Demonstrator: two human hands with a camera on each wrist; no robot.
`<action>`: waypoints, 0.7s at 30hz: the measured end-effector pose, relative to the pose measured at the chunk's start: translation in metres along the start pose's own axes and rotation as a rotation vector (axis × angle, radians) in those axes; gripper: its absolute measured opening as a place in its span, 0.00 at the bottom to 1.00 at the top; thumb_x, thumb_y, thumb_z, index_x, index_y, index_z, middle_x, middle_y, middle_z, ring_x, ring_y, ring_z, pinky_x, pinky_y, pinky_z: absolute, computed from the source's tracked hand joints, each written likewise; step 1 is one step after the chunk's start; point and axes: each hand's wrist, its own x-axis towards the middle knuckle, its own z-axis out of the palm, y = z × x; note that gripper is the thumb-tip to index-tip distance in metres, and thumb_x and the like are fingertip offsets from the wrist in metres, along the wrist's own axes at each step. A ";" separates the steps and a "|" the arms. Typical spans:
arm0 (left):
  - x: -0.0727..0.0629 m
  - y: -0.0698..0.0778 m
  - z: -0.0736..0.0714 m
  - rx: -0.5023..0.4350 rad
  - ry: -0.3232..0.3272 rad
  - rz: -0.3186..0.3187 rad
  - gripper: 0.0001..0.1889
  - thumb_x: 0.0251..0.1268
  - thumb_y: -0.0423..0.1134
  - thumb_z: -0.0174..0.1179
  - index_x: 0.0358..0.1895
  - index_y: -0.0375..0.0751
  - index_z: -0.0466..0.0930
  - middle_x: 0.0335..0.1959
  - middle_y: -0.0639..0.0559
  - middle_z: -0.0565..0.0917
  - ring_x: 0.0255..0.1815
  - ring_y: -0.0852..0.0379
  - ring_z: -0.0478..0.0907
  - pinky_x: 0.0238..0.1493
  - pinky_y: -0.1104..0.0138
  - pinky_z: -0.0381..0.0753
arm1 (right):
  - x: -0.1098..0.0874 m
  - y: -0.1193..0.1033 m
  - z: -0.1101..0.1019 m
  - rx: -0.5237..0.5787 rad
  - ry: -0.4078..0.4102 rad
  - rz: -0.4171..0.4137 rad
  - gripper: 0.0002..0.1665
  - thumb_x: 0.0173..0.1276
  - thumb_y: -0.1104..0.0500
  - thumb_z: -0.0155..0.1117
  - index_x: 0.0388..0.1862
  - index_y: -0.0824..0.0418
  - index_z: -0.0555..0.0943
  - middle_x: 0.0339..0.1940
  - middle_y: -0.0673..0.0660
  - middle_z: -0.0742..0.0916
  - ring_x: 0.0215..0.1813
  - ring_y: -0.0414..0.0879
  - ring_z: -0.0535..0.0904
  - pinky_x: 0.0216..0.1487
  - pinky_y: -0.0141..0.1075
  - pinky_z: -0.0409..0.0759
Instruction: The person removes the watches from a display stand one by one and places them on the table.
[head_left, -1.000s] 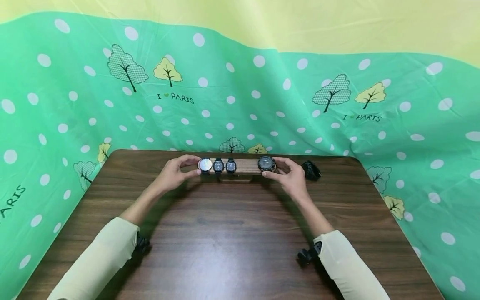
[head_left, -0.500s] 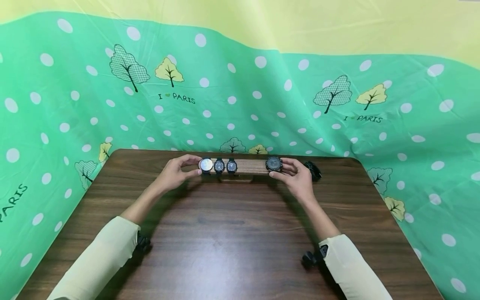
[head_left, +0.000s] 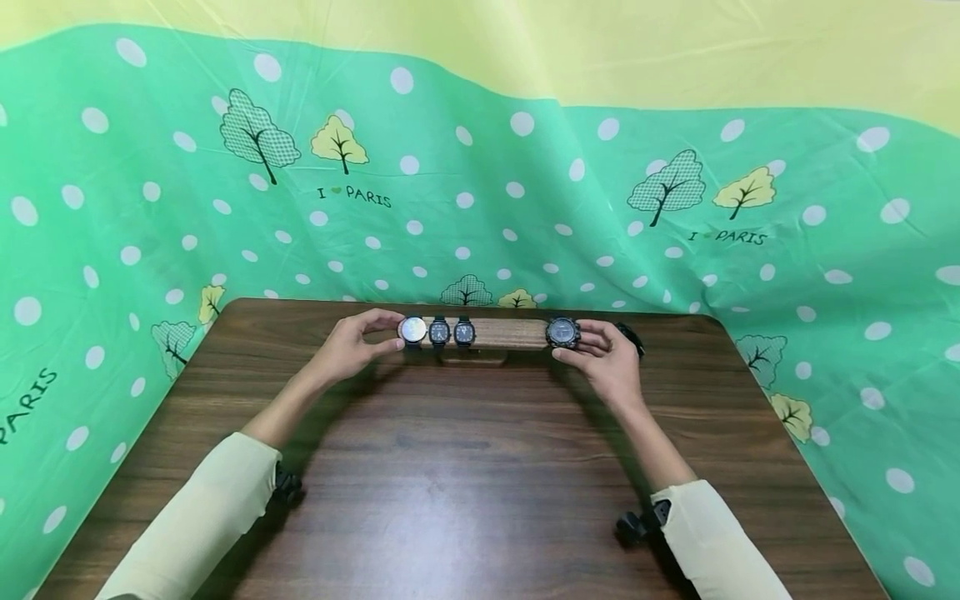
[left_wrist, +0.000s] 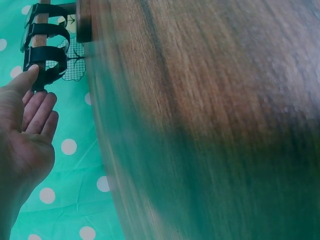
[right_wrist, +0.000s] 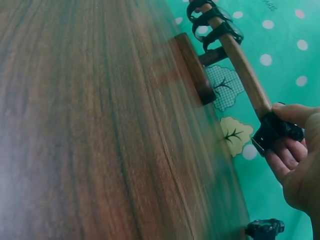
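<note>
A wooden watch stand (head_left: pixel 510 333) with a horizontal bar stands near the table's back edge. My left hand (head_left: pixel 347 347) holds the bar's left end between thumb and fingers, beside a watch with a round, bright face (head_left: pixel 412 330). Next to it on the bar are two dark watches with squarish faces, one left (head_left: pixel 439 332) and one right (head_left: pixel 464 332). At the bar's far right end, my right hand (head_left: pixel 611 367) pinches a chunky black wristwatch (head_left: pixel 562 332). In the right wrist view, the black watch (right_wrist: pixel 272 131) surrounds or adjoins the bar's tip; which one I cannot tell.
Partly hidden behind my right hand, another black strapped item (head_left: pixel 632 337) lies on the dark wooden table (head_left: pixel 450 467). The stand's base (right_wrist: pixel 192 67) rests close to the table's back edge. A green dotted cloth (head_left: pixel 465 183) hangs behind the table.
My right hand has slid the black watch rightward along the bar to its end, covering more of the black item behind it. My left hand has stayed at the bar's left end.
</note>
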 end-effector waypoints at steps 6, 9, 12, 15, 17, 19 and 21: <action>0.000 0.000 -0.001 0.002 -0.002 -0.009 0.23 0.75 0.38 0.77 0.69 0.36 0.86 0.67 0.35 0.91 0.73 0.32 0.86 0.79 0.35 0.79 | -0.004 0.002 -0.006 0.021 0.015 -0.016 0.37 0.59 0.68 0.90 0.68 0.68 0.85 0.61 0.72 0.91 0.48 0.28 0.89 0.56 0.21 0.88; 0.000 0.001 -0.001 0.001 -0.003 -0.012 0.24 0.75 0.38 0.77 0.69 0.36 0.86 0.67 0.35 0.91 0.73 0.32 0.86 0.79 0.35 0.79 | -0.005 0.004 -0.009 0.005 0.019 -0.018 0.37 0.60 0.69 0.90 0.68 0.68 0.85 0.61 0.71 0.91 0.48 0.27 0.89 0.56 0.20 0.88; 0.000 0.000 -0.001 0.004 -0.003 -0.012 0.24 0.75 0.38 0.77 0.69 0.36 0.86 0.67 0.35 0.91 0.73 0.32 0.85 0.79 0.35 0.79 | -0.006 0.005 -0.011 -0.004 0.024 -0.017 0.37 0.59 0.69 0.90 0.67 0.68 0.85 0.59 0.68 0.92 0.48 0.27 0.89 0.56 0.20 0.88; 0.000 0.000 -0.001 0.008 -0.005 -0.010 0.24 0.76 0.38 0.77 0.69 0.36 0.86 0.67 0.35 0.90 0.73 0.32 0.85 0.79 0.35 0.79 | -0.007 0.006 -0.013 -0.003 0.026 -0.015 0.37 0.58 0.69 0.90 0.67 0.69 0.85 0.57 0.65 0.93 0.48 0.27 0.89 0.56 0.20 0.88; 0.000 0.000 -0.001 0.010 -0.005 -0.010 0.24 0.76 0.39 0.77 0.69 0.36 0.86 0.67 0.35 0.90 0.73 0.32 0.85 0.79 0.35 0.79 | -0.007 0.006 -0.013 0.000 0.028 -0.013 0.37 0.58 0.70 0.90 0.67 0.69 0.85 0.57 0.66 0.93 0.47 0.27 0.89 0.55 0.20 0.88; 0.000 0.001 -0.001 0.010 -0.006 -0.010 0.24 0.75 0.39 0.77 0.69 0.37 0.86 0.67 0.35 0.90 0.73 0.33 0.86 0.79 0.36 0.79 | -0.008 0.005 -0.014 0.005 0.026 -0.011 0.37 0.58 0.70 0.90 0.67 0.70 0.85 0.59 0.69 0.92 0.47 0.27 0.89 0.54 0.20 0.88; 0.000 0.002 -0.001 0.012 -0.005 -0.009 0.24 0.75 0.39 0.77 0.69 0.37 0.86 0.67 0.35 0.91 0.73 0.33 0.86 0.79 0.36 0.80 | -0.009 0.004 -0.014 0.012 0.023 -0.007 0.38 0.57 0.71 0.90 0.67 0.70 0.85 0.60 0.72 0.91 0.47 0.27 0.89 0.54 0.20 0.88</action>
